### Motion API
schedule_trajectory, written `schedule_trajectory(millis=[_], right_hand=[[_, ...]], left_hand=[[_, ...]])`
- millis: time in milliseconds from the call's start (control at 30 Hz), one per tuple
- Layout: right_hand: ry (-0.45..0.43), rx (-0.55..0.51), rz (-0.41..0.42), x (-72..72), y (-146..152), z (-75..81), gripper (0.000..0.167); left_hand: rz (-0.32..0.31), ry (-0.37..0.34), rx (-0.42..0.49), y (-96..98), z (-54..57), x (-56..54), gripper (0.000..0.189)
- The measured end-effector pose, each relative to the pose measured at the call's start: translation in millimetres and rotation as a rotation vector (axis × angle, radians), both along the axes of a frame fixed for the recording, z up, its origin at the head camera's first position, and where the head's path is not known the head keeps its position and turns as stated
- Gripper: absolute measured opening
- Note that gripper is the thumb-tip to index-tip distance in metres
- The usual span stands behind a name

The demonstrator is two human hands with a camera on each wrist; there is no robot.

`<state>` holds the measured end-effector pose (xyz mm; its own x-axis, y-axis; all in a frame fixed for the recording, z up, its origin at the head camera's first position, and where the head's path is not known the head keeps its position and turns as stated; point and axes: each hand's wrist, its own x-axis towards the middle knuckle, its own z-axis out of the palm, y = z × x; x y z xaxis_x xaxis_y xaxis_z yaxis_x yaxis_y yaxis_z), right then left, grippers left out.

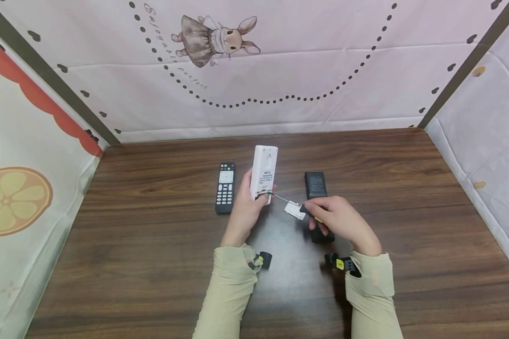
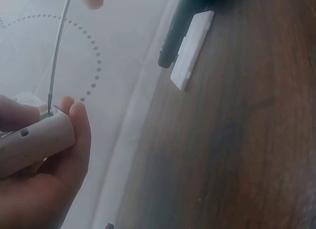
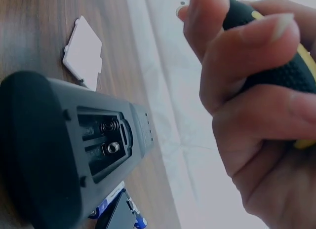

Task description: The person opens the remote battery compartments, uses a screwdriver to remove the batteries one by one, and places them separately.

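Centre: we see the left hand (image 1: 244, 211) curled round a white remote (image 1: 264, 160), its back label (image 1: 266, 179) too small for us to read | right of centre: right hand (image 1: 340, 215) gripping a screwdriver (image 1: 306, 209), tip at the remote's lower end | upper left: backdrop (image 1: 314, 56) lettering (image 1: 161, 29) reads "Enjoyable perfect"

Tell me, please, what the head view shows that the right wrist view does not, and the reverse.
Only the head view shows the button-side-up remote and the screwdriver's metal shaft. Only the right wrist view shows blue batteries and the springs inside the face-down remote. Both show that remote, the right hand, the screwdriver handle and the white cover.
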<state>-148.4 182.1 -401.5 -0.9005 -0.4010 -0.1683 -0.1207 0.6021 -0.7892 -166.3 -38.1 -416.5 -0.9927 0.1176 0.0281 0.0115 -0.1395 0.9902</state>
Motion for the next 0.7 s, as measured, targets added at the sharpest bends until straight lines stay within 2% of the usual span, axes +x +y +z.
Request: schedule_trajectory(millis=[133,267,533,700], right_hand=[[0.006,0.018,-0.012,0.0,-0.5,2.0,0.030],[0.016,0.031,-0.017,1.3,-2.0,5.0,0.029],[0.115,0.133,-0.051,5.2,-17.7,11.5,0.028],[0.124,0.153,-0.058,7.8,-24.5,14.8,0.027]], left_hand=[[-0.001,0.000,-0.022,1.2,2.9,1.1,0.067],[0.009,-0.005,-0.081,1.9,4.4,2.3,0.067],[0.030,0.024,-0.160,1.4,8.0,3.0,0.068],[0.040,0.025,-0.191,-0.7,7.3,3.0,0.068]])
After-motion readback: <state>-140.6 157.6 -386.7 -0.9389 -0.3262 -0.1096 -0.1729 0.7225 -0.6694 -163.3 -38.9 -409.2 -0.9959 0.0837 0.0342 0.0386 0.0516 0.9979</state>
